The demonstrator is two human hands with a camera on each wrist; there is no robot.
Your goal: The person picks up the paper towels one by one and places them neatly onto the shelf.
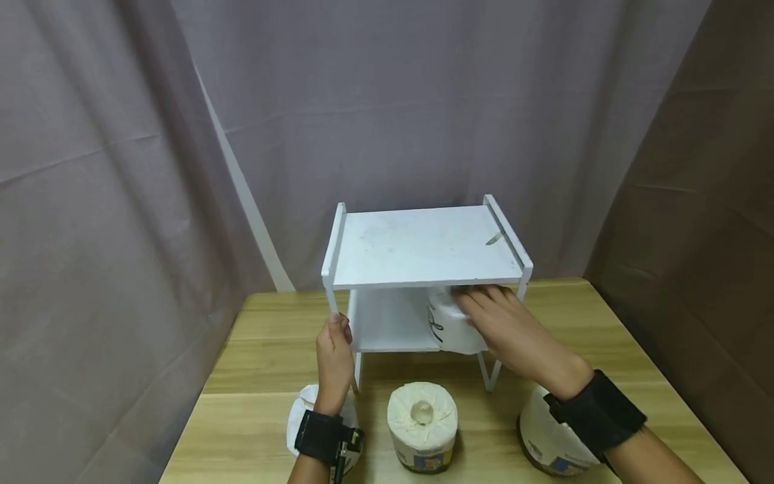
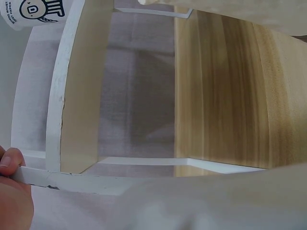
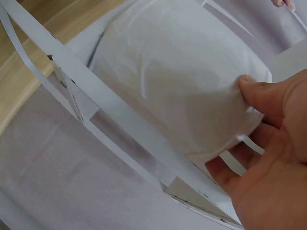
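A white two-tier shelf rack [image 1: 423,245] stands on the wooden table. My left hand [image 1: 334,353] grips its front left leg, just under the upper tier. In the left wrist view, the fingers of that hand [image 2: 13,179] curl over the white post. On the right side of the lower tier, my right hand [image 1: 508,329] holds a wrapped toilet roll [image 1: 450,326] with black print. The right wrist view has the thumb of this hand [image 3: 271,143] on the paper wrapper [image 3: 177,72], with the fingers at the roll's end. The upper tier hides part of the roll.
Three more wrapped toilet rolls stand in front of the rack: a middle roll [image 1: 422,427], a left roll [image 1: 299,417] partly behind my left wrist, and a right roll [image 1: 547,437] partly under my right wrist. Grey curtains [image 1: 393,101] hang behind the table [image 1: 254,376].
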